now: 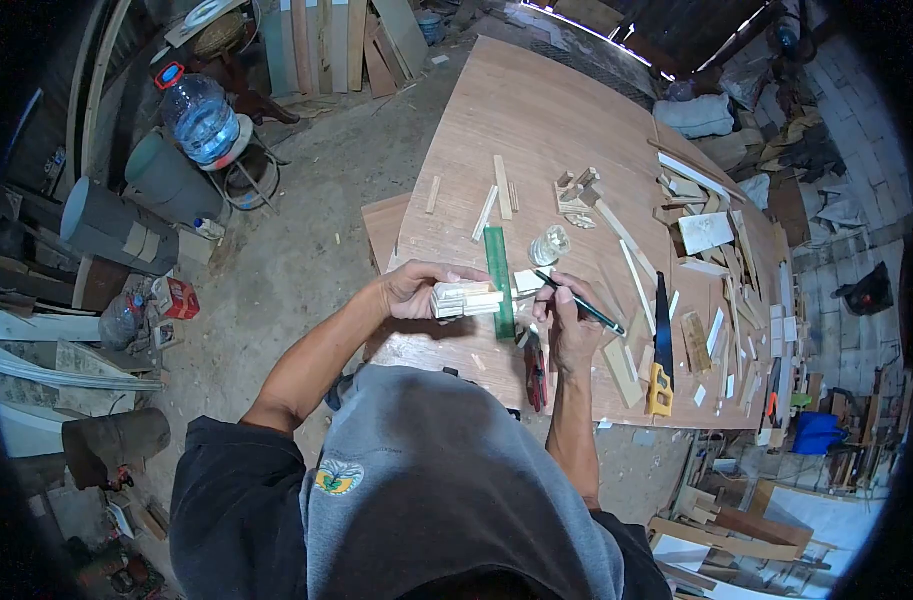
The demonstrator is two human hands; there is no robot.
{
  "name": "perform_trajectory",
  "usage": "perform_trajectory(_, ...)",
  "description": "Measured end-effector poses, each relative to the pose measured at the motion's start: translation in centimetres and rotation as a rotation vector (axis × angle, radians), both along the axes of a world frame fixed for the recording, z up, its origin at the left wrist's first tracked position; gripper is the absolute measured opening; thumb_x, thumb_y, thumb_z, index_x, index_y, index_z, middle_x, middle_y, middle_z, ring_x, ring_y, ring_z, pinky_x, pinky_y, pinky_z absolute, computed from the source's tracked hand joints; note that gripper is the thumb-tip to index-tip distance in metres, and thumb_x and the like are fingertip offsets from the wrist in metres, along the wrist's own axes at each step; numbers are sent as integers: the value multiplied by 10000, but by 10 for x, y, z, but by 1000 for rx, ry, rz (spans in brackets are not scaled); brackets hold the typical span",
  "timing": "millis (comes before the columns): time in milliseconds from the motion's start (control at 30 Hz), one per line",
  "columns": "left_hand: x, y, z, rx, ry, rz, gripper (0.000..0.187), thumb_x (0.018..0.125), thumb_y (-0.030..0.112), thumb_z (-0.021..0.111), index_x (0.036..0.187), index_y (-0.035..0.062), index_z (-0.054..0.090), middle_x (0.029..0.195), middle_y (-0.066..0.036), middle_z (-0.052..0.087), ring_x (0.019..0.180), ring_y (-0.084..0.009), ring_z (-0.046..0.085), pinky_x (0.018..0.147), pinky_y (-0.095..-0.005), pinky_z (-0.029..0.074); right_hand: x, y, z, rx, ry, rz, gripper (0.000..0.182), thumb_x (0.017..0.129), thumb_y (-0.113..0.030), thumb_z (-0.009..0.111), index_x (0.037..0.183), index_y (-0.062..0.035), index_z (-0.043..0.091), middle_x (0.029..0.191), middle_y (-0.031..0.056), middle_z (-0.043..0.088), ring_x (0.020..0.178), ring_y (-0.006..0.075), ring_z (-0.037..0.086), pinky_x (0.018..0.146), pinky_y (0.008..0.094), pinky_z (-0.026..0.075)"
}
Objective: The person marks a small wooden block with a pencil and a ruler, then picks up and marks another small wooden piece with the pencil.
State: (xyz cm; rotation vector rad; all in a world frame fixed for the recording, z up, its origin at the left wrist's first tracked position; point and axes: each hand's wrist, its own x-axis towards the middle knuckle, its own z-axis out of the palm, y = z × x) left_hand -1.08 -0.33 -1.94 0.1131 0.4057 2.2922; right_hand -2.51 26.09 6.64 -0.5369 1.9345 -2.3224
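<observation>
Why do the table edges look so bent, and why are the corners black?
Head view: a fisheye lens bows the plywood table and leaves dark corners. Even daylight, soft shadows. The left hand holding wood strips and the right hand with a pen are fairly sharp; edge clutter smears.

Dusty concrete floor [306, 190] around a plywood worktable [536, 120], brick wall [856, 110] at right
</observation>
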Motion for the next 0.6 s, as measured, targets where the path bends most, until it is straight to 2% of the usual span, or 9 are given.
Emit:
perform_trajectory(167,0,0,11,-47,-6,44,642,905,119,580,1486,-39,357,1338,-240,576,1203,-279,630,948,-371,588,11,5,-15,-15,10,-12,260,995,-143,593,1150,61,638,907,135,662,700,179,620,592,286,475)
perform_trajectory(200,0,0,13,-49,-6,41,642,905,119,580,1486,-39,357,1338,-240,576,1203,-279,630,948,-371,588,14,4,-16,-48,-40,-14,229,995,-88,577,1141,74,648,913,134,681,711,143,610,609,256,473)
perform_trajectory(267,-3,1,18,-334,92,139,752,865,99,672,1509,-9,299,1285,-205,604,1118,-260,666,903,-381,588,17,4,-22,-16,-65,-64,229,997,-82,572,1144,78,645,925,131,679,710,139,608,611,255,473)
perform_trajectory(300,-6,3,14,-337,97,130,752,865,99,672,1509,-9,299,1285,-205,604,1118,-260,666,903,-381,588,18,4,-25,19,-91,-112,230,999,-77,566,1146,82,642,937,127,677,708,136,606,612,254,473)
perform_trajectory(367,-12,11,2,-992,293,340,842,834,97,752,1522,31,271,1184,-167,651,985,-221,688,792,-327,573,20,5,-29,2,-117,-156,226,1000,-62,560,1148,90,640,955,120,673,705,129,603,615,250,472)
perform_trajectory(400,-7,19,8,-1162,353,483,916,807,146,792,1530,35,241,1056,-146,688,867,-204,674,735,-308,536,20,6,-34,6,-122,-184,224,999,-56,560,1149,91,640,953,119,672,704,128,603,615,249,472)
perform_trajectory(433,-4,25,22,-1164,362,476,916,807,146,792,1530,35,241,1056,-146,688,867,-204,674,735,-308,536,21,6,-36,10,-128,-211,222,998,-49,560,1150,92,640,951,118,671,703,126,602,615,249,472)
perform_trajectory(500,1,35,43,-1520,534,680,939,786,158,801,1524,26,236,1016,-160,684,837,-252,669,774,-360,540,22,7,-40,21,-136,-231,222,996,-38,557,1153,96,638,949,119,669,703,127,602,612,248,470)
perform_trajectory(600,4,45,50,-1564,727,814,884,780,117,760,1497,-24,262,1050,-229,639,926,-358,646,875,-423,513,25,7,-43,9,-155,-233,226,996,-36,551,1163,87,641,945,108,673,704,115,598,609,241,464)
